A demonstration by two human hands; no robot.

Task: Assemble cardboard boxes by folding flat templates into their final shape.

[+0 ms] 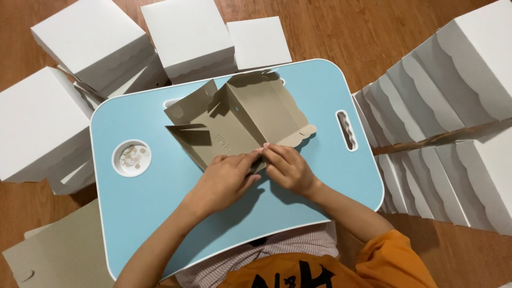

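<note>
A half-folded brown cardboard box point(240, 120) sits in the middle of the blue desk point(298, 197). The left hand point(224, 181) and the right hand point(288, 168) both pinch its near edge, fingers curled and touching each other. A round cup hole point(131, 158) with small tan discs is to the left. White boxes point(90, 40) stand on the floor all around.
</note>
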